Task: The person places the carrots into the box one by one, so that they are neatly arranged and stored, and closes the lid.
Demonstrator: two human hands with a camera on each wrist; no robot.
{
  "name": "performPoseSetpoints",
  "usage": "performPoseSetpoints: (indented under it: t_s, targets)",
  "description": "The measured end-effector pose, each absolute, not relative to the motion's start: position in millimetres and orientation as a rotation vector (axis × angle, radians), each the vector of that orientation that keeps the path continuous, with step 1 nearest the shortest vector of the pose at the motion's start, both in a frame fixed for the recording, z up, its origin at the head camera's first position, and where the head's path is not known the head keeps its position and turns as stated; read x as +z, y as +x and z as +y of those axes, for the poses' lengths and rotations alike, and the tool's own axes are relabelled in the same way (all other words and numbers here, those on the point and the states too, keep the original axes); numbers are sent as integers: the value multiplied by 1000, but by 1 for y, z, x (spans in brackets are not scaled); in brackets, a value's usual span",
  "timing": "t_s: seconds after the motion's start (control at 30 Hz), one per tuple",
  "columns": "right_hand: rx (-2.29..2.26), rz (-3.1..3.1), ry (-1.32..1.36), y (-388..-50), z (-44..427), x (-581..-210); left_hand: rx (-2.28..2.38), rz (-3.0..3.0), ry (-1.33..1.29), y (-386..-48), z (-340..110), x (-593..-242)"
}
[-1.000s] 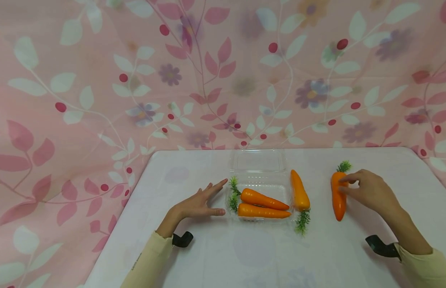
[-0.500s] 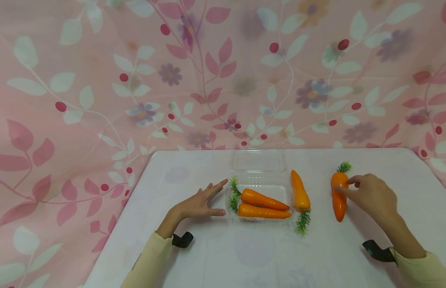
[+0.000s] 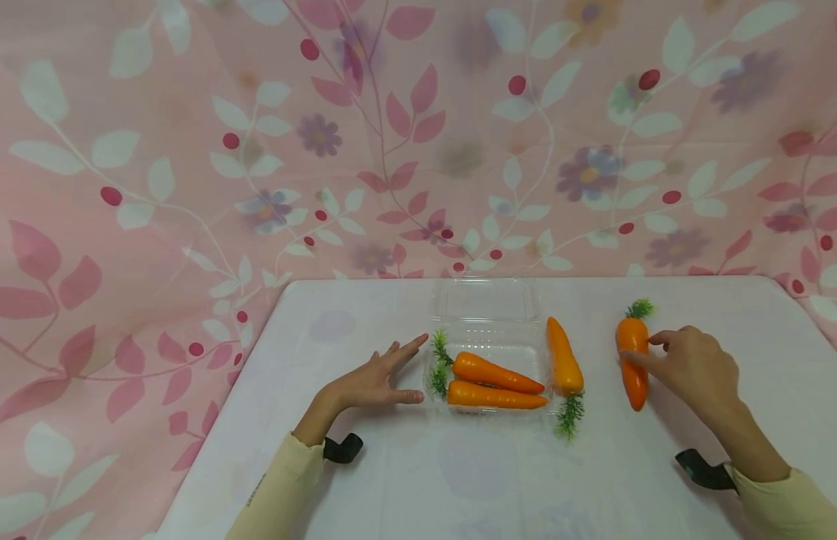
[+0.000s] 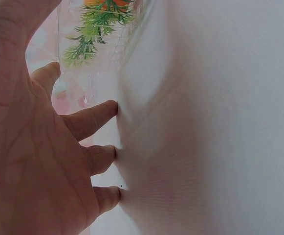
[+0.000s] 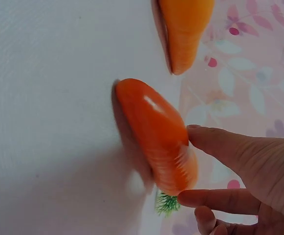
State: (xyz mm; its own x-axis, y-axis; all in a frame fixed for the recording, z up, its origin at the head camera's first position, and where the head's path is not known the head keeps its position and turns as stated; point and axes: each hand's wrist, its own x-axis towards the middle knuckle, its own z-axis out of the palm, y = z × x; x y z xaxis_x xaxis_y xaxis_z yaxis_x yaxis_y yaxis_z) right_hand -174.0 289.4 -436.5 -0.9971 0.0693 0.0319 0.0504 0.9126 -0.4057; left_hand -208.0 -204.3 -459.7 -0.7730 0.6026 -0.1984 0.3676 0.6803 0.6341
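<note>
Since a second ago my right hand (image 3: 695, 367) has shifted its fingers: the index has backed off to the right edge of the reddish-orange carrot (image 3: 636, 386), and the thumb reaches further across it. The carrot itself looks nudged a hair toward the clear plastic clamshell box (image 3: 516, 352); my left hand (image 3: 367, 382) hasn't budged.

So here's the layout, going by the box. That carrot is lying on the table well off to the box's right, just left of my right hand, which is easily the nearer one. Its long axis runs roughly front to back, leafy end away from me, tip toward me. The pair of carrots (image 3: 496, 395) inside the box lie crosswise, greens to the left, so mine sits at close to a right angle to them. I've got it in what looks like a thumb-and-index pinch; can't tell how firm.

Left hand's on the other side, fingers spread with the tips down on the table, just beside the box's left edge (no idea if they're actually touching it). A yellower carrot (image 3: 564, 364) lies right alongside the box's right edge, greens toward me.
</note>
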Motion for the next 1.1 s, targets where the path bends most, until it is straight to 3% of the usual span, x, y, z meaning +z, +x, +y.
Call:
performPoseSetpoints:
  t_s: [1.1]
  targets:
    - [742, -3162, -14, -180, 299, -444, 842, 2496, 792, -208, -205, -461]
